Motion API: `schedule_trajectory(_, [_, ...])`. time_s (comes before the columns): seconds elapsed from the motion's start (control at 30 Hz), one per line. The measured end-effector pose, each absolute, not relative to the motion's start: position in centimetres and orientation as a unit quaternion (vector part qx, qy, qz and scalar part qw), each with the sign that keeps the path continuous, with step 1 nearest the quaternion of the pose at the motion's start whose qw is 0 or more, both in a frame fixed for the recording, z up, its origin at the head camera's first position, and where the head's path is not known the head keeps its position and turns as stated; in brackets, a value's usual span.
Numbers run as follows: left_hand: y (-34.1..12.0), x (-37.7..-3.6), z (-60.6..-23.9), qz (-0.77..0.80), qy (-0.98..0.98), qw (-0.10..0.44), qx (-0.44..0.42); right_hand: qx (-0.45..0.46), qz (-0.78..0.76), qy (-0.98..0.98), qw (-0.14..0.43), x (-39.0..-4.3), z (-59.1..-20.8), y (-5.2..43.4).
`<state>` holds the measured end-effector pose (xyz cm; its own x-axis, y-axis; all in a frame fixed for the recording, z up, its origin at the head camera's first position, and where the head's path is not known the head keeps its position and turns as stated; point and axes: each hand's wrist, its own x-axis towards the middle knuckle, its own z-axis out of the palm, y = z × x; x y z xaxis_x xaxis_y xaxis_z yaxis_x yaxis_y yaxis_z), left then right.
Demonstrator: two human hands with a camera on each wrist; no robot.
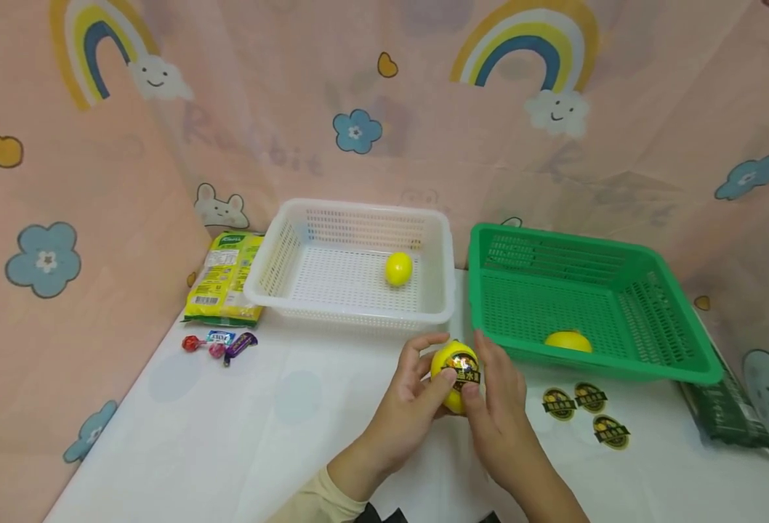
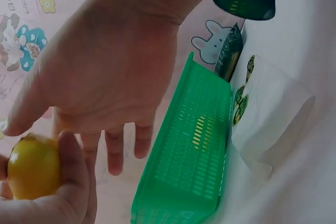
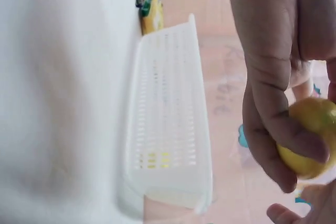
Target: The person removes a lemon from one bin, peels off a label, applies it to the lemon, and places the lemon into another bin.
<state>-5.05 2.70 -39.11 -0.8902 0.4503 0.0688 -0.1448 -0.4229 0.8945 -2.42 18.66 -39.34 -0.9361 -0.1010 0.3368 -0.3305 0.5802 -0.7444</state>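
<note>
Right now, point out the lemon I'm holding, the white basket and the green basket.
Held lemon (image 1: 455, 401): head view, lower bare skin.
White basket (image 1: 339, 276): head view, bare perforated floor.
Green basket (image 1: 568, 301): head view, bare perforated floor.

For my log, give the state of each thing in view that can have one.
Held lemon: bears a sticker
Left hand: curled around held lemon
Right hand: fingers extended, thumb on held lemon
White basket: upright, one lemon inside
Green basket: upright, one lemon inside
Loose stickers: three, unapplied
Yellow packet: cannot tell whether sealed
Purple candy: wrapped
Green packet: partly hidden
</note>
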Motion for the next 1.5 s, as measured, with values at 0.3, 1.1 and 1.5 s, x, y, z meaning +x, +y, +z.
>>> schedule_trajectory(0.3, [2.8, -5.3, -39.6, 0.830, 0.519, 0.154, 0.133, 0.076, 0.444, -0.865, 0.220, -2.9, -37.7, 21.6])
schedule_trajectory(1.1, [2.2, -6.4, -41.3, 0.853, 0.491, 0.158, 0.077, -0.254, 0.348, -0.878, 0.210, -4.1, -41.7, 36.6])
schedule_trajectory(1.5, [3.8, -9.0, -40.5, 0.846, 0.496, 0.173, 0.095, -0.176, 0.322, -0.882, 0.296, -4.9, -43.3, 37.5])
